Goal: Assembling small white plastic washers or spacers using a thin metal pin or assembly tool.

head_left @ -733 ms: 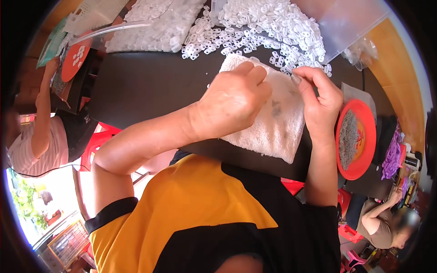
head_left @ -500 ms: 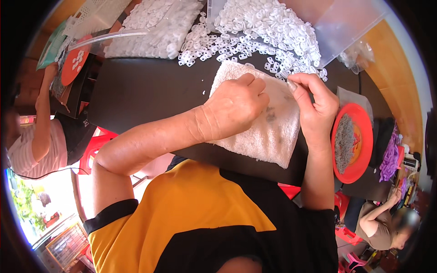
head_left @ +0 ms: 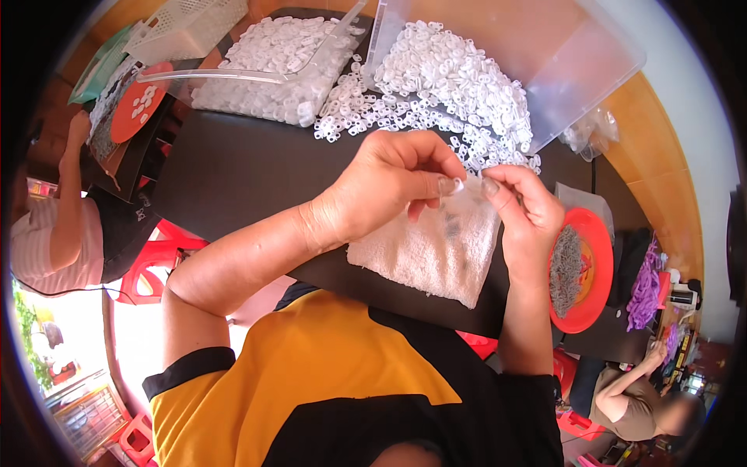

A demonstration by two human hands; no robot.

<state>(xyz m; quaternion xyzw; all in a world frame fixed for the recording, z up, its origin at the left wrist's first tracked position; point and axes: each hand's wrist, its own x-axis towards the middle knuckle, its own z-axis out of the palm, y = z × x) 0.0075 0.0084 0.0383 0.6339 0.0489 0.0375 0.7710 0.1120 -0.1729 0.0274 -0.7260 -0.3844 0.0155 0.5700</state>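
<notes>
My left hand [head_left: 389, 183] pinches a small white plastic piece [head_left: 457, 185] between thumb and fingertips, above a white towel [head_left: 424, 257] spread on the dark table. Close beside it, my right hand [head_left: 531, 222] has thumb and forefinger pressed together; whatever lies between them is too small to make out. The fingertips of both hands almost meet. Beyond them, a heap of white plastic pieces [head_left: 459, 78] with holes spills from a clear plastic bin [head_left: 580, 70] lying on its side. To the right of my right hand stands a red bowl [head_left: 595, 284] holding small grey metal-looking parts [head_left: 566, 268].
Another clear container [head_left: 257, 97], full of white pieces, stands at the far left of the dark table [head_left: 233, 167]. A clear plastic bag [head_left: 590, 132] lies by the wall. One person [head_left: 62, 226] sits at left, another [head_left: 630, 389] at lower right. Red stools [head_left: 152, 272] stand near the table.
My left hand has lifted off the towel, turned and come up beside my right fingertips, now showing a white piece in its pinch. The right hand stays pinched; the whole view has shifted slightly.
</notes>
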